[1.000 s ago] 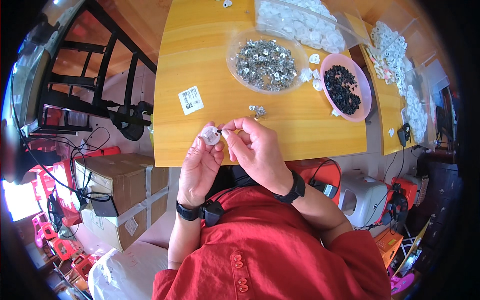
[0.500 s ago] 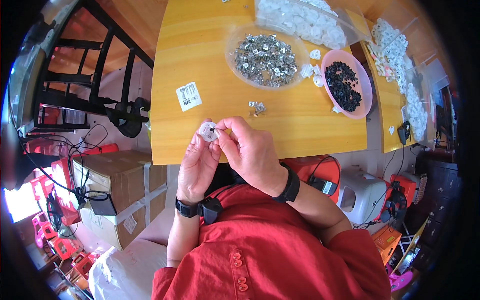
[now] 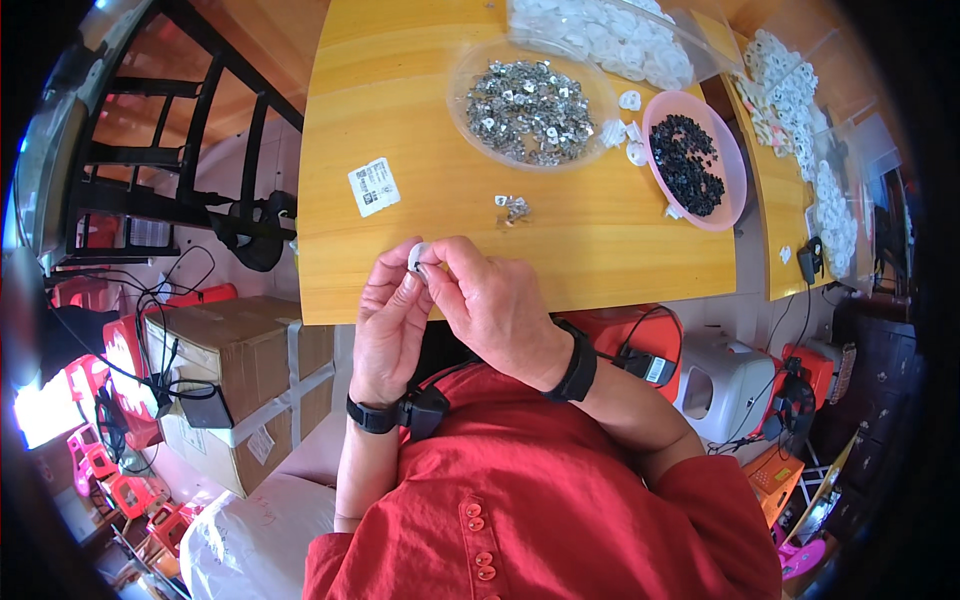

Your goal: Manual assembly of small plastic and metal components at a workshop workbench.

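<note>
Between my two hands, just over the table's near edge, is a small white round plastic part (image 3: 416,256), now turned nearly edge-on. My left hand (image 3: 390,325) grips it by thumb and fingers from the left. With thumb and forefinger closed at its right side, my right hand (image 3: 495,305) pinches at a tiny dark piece (image 3: 420,267) against the part; the fingertips partly hide it. Beyond the hands lies a little heap of small metal pieces (image 3: 515,209). A clear round tray (image 3: 462,122) holds many metal pieces, and a pink bowl (image 3: 735,170) holds small black pieces.
A printed white label (image 3: 374,187) lies on the wooden table (image 3: 400,90). Clear bins of white plastic parts (image 3: 600,40) stand at the back and right. A cardboard box (image 3: 240,370) sits left of me, under a black metal frame (image 3: 190,150). A grey stool (image 3: 720,385) stands right.
The white round part has turned from showing its face to nearly edge-on. My right fingers have moved slightly left, closer against it.
</note>
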`<control>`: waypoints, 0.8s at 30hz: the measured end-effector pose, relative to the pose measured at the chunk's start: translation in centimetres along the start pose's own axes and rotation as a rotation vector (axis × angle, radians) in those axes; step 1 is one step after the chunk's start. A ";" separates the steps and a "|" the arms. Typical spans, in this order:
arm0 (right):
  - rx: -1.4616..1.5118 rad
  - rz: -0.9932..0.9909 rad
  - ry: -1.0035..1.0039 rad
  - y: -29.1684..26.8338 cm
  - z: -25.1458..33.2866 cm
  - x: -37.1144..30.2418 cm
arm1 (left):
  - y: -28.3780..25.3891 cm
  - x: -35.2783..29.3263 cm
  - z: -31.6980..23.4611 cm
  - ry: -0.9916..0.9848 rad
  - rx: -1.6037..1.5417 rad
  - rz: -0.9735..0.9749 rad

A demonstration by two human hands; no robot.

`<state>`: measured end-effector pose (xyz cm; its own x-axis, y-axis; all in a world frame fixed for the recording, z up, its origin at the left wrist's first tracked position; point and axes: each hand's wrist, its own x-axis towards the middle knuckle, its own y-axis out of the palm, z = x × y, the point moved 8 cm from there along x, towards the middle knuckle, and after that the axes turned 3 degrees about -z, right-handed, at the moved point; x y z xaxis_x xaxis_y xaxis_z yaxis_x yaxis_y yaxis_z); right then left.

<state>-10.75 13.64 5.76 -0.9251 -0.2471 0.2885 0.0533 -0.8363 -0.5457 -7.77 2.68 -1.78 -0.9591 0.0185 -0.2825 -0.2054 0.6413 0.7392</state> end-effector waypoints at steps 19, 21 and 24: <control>0.360 0.029 0.083 0.9 -1.2 0.1 | -0.5 -0.1 -1.0 0.152 0.168 -0.001; 0.368 -0.004 0.071 1.0 -1.2 0.0 | -0.4 0.0 -1.0 0.161 0.190 -0.029; 0.416 -0.016 0.128 0.8 -1.3 -0.4 | -0.2 0.0 -1.2 0.184 0.218 -0.072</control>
<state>-10.81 13.71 4.14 -0.9647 -0.1916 0.1805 0.1612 -0.9721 -0.1707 -7.94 1.66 -1.18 -0.9670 -0.1594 -0.1989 -0.2462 0.7860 0.5671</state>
